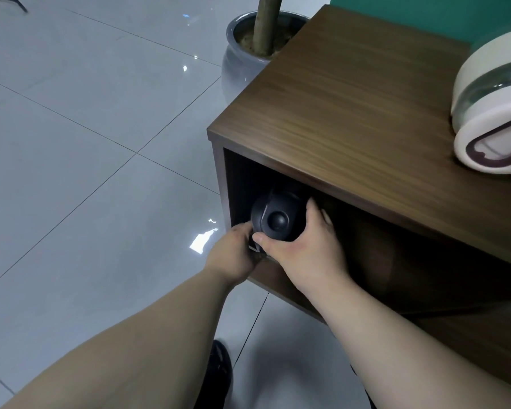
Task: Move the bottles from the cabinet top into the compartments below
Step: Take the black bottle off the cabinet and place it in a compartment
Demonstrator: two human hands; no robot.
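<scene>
A black bottle (275, 216) with a round black lid stands inside the left compartment of the brown wooden cabinet (351, 113), seen from above. My right hand (304, 249) wraps around its right side, thumb on the front. My left hand (236, 255) grips the bottle's lower left side near a strap or handle. A large white and clear green bottle (493, 113) stands on the cabinet top at the right edge of the view.
A grey ceramic plant pot (242, 51) with a trunk stands on the floor behind the cabinet's left end. Glossy grey floor tiles (86, 143) spread to the left. A dark shoe (216, 376) shows at the bottom. A teal wall (425, 10) backs the cabinet.
</scene>
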